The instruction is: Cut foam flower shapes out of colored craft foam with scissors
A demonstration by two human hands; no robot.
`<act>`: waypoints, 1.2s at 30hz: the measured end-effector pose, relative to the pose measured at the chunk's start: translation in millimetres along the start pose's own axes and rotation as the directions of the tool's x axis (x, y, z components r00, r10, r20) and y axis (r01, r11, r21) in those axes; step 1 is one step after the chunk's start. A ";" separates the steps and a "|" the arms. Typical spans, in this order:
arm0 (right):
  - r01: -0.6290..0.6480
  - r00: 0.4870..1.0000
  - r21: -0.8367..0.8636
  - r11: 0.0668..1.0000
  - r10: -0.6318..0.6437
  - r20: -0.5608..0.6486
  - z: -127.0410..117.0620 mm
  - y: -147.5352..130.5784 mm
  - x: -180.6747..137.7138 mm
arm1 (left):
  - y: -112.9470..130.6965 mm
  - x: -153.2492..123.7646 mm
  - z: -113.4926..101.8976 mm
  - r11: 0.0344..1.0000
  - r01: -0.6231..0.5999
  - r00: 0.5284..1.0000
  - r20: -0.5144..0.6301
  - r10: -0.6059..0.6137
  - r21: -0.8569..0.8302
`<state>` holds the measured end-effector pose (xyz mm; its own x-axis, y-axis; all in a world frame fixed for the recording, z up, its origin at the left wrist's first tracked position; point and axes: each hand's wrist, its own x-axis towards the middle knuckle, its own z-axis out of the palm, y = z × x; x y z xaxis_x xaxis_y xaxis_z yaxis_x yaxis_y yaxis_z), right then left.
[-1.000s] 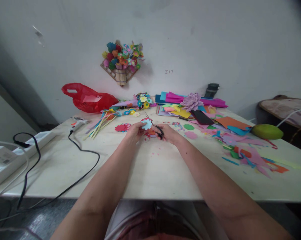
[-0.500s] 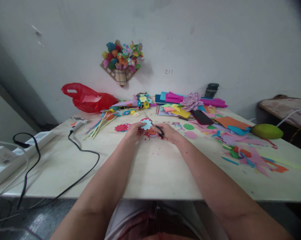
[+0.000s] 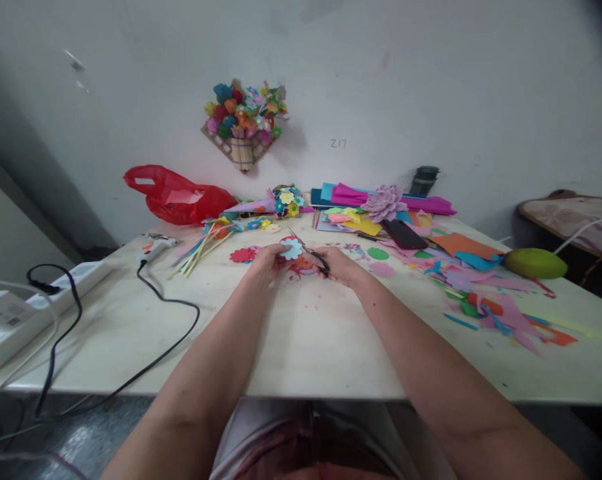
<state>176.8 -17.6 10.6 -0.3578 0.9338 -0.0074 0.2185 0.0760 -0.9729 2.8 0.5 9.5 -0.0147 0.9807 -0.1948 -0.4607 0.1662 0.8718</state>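
Note:
Over the middle of the table, my left hand (image 3: 271,262) pinches a light blue flower cutout (image 3: 291,248) with a scalloped edge. My right hand (image 3: 337,265) grips the black handles of a pair of scissors (image 3: 321,262). The scissor blades point up and left, along the right side of the blue flower. Below the hands lie orange and red scraps (image 3: 301,269). Red scalloped cutouts (image 3: 243,255) lie just left of my left hand. Green and pink round cutouts, the green one (image 3: 379,253) farther back, lie right of my right hand.
At left are a glue gun (image 3: 157,249) with its black cord and a white power strip (image 3: 75,283). A red plastic bag (image 3: 181,200) stands at the back. To the right lie a phone (image 3: 403,234), coloured paper scraps (image 3: 501,313) and a green oval object (image 3: 535,263).
Almost nothing differs. The blue flower and the scissors have shifted very slightly, while both hands keep their hold.

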 end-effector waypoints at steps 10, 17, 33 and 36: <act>-0.019 0.999 0.000 1.000 0.019 0.032 -2.5 -5.3 -4.7 | -1.2 5.7 -5.4 0.999 -0.039 0.999 -0.006 0.039 0.021; -0.025 0.998 0.043 0.999 0.023 0.059 -2.8 -5.5 -6.4 | -2.7 5.4 -4.4 0.995 -0.094 0.996 0.003 0.094 -0.017; 0.004 0.995 0.069 0.998 -0.010 0.095 -5.2 5.6 -0.2 | -4.8 2.8 -3.2 0.994 -0.105 0.994 0.030 0.105 -0.015; -0.001 0.996 0.064 0.998 -0.005 0.091 -5.4 5.6 -0.2 | -5.3 3.2 -3.5 0.994 -0.109 0.993 0.037 0.108 0.006</act>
<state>183.1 -15.4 6.3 -0.4403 0.8976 -0.0235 0.1602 0.0528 -0.9857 2.1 2.3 2.7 -0.0315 0.9961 -0.0823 -0.4510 0.0593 0.8906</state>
